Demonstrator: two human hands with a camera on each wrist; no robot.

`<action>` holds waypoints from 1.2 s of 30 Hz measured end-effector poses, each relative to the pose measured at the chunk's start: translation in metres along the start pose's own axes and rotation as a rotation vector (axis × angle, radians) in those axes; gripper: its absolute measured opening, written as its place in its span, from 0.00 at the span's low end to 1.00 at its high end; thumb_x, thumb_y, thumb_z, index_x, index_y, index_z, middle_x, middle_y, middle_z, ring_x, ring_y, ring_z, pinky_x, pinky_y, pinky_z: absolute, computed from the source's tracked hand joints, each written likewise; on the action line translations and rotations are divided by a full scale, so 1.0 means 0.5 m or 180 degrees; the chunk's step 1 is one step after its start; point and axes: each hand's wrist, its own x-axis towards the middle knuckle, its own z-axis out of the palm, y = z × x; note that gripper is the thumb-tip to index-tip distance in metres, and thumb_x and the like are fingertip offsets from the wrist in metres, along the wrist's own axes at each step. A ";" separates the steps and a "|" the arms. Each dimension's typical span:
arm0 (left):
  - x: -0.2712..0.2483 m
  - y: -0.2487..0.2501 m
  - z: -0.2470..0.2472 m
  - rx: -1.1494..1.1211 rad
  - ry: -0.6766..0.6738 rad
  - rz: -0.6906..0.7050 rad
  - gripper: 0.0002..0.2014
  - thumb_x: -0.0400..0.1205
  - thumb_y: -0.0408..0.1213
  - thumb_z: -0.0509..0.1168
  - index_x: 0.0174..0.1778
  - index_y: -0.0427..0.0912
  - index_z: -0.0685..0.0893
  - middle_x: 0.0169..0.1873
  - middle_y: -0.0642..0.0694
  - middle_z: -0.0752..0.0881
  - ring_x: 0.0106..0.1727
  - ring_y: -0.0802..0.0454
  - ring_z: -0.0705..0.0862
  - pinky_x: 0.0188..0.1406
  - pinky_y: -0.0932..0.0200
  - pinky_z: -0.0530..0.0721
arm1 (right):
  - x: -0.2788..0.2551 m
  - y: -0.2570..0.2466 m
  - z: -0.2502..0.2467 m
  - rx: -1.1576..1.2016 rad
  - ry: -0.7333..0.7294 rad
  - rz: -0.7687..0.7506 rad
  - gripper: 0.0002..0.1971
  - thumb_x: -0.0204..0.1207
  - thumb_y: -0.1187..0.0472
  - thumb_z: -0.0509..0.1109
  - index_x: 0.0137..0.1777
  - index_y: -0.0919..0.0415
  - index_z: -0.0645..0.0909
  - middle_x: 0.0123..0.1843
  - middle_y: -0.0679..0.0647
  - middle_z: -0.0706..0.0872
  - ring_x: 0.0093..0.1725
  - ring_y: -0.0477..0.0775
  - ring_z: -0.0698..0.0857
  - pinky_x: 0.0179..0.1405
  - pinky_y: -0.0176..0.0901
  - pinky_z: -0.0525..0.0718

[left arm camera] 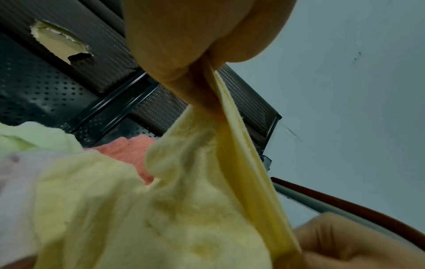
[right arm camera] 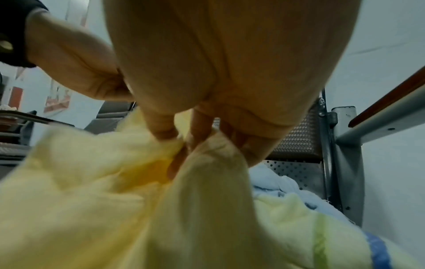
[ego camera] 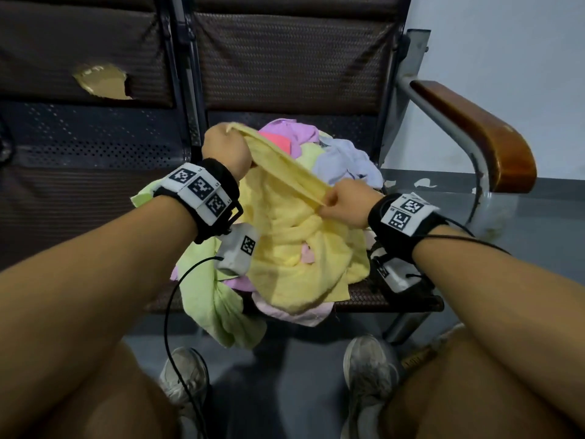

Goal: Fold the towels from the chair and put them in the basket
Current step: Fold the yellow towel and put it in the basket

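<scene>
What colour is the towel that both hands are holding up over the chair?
Pale yellow. The towel shows best in the head view, stretched between the left hand and right hand.

Two hands (ego camera: 226,150), one chair (ego camera: 474,122), several towels (ego camera: 285,232)

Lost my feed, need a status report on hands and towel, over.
Left hand and right hand both pinch the yellow towel edge, stretched between them. Rest drapes on the pile. Basket not in view.
</scene>
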 end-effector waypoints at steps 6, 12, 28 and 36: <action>0.016 -0.034 -0.017 -0.0052 -0.0146 -0.0077 0.05 0.77 0.28 0.70 0.42 0.41 0.91 0.42 0.36 0.91 0.41 0.41 0.92 0.43 0.49 0.92 | 0.004 0.008 -0.009 0.0626 0.0705 0.0300 0.20 0.82 0.62 0.60 0.27 0.59 0.65 0.27 0.54 0.70 0.32 0.55 0.70 0.31 0.47 0.67; 0.043 -0.060 -0.031 0.0011 0.0001 -0.0166 0.08 0.79 0.40 0.73 0.43 0.40 0.84 0.44 0.38 0.90 0.36 0.45 0.92 0.38 0.49 0.93 | 0.000 0.012 -0.012 0.1131 0.1033 0.0370 0.20 0.83 0.48 0.62 0.32 0.58 0.70 0.30 0.49 0.72 0.32 0.49 0.70 0.34 0.47 0.69; 0.041 -0.036 -0.041 -0.0605 -0.0386 -0.0293 0.11 0.86 0.25 0.57 0.54 0.35 0.85 0.38 0.41 0.85 0.27 0.55 0.87 0.30 0.64 0.87 | 0.016 0.049 -0.038 0.2206 0.1314 0.0957 0.19 0.85 0.58 0.52 0.31 0.56 0.68 0.34 0.55 0.74 0.37 0.55 0.74 0.41 0.49 0.76; 0.059 0.061 -0.071 -0.0021 -0.0005 0.0317 0.09 0.75 0.32 0.71 0.49 0.43 0.92 0.39 0.42 0.91 0.39 0.46 0.92 0.39 0.56 0.92 | -0.011 0.032 -0.197 0.0405 0.0885 -0.0254 0.09 0.79 0.52 0.73 0.43 0.53 0.77 0.40 0.46 0.83 0.46 0.52 0.83 0.38 0.42 0.74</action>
